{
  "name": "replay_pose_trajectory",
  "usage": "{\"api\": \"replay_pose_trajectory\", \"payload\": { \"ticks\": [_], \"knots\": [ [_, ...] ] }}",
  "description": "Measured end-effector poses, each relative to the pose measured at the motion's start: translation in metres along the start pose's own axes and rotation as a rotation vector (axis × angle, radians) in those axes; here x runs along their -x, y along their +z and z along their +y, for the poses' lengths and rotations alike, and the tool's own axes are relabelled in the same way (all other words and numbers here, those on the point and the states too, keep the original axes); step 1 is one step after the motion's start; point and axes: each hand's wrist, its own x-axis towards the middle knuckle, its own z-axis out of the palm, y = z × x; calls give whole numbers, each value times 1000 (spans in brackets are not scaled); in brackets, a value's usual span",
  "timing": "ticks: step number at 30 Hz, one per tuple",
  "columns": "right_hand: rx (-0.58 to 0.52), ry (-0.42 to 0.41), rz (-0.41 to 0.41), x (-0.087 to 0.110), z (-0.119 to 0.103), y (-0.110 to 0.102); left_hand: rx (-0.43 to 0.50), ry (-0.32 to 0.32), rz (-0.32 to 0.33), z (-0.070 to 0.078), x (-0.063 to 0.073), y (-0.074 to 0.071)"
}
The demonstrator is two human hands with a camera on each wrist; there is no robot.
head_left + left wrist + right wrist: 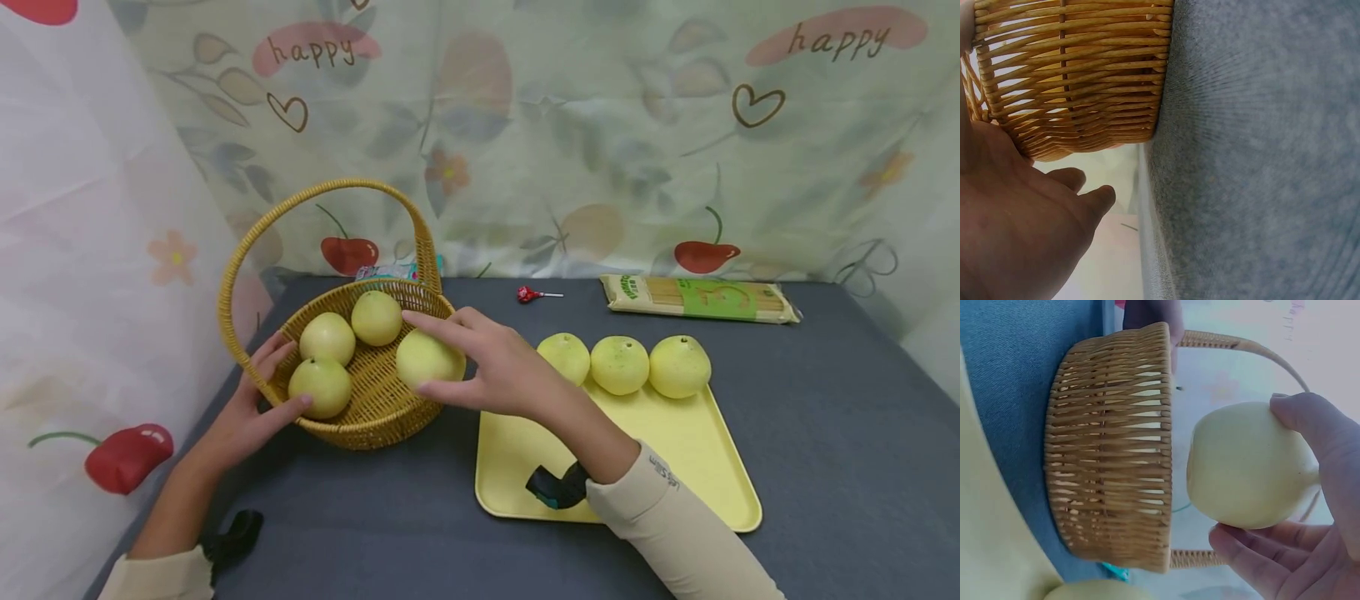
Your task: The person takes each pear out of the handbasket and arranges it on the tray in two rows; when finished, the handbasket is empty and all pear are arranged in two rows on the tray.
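The pale fruit is round and smooth, a soft greenish yellow, with a slightly flattened end and a few tiny specks on its skin. From where I stand, it is held up at the right side of the wicker basket, in the grip of the right hand, pinched between thumb and fingers. The left hand has its grip on the basket's rim at the opposite side, thumb toward the front.

Only the head view gives the inside of the basket: three more yellow fruits sit together in its left and back part. It alone also shows three fruits in a row along the far edge of the yellow tray, and a red lollipop and a long green-labelled packet farther back on the dark worktop.

From overhead the held fruit overlaps the rim; the right wrist view settles it, with a clear gap between the two and the fruit just above the basket. The left wrist view brings out two fingertips outside the woven wall, clear of it, and the basket's base resting on the grey cloth.
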Motion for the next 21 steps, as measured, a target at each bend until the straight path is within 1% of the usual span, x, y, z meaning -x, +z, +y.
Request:
{"api": "replay_pose_trajectory", "payload": {
  "ticks": [4,10,16,21],
  "knots": [
    [1,24,8,14,2,-6,1,5,-1,0,-1,0],
    [23,48,5,32,9,-10,7,-3,-7,2,0,-1],
    [58,95,-35,46,16,-14,13,-5,-12,2,0,0],
    [112,114,-77,56,21,-19,17,-3,-11,1,0,1]
  ]
}}
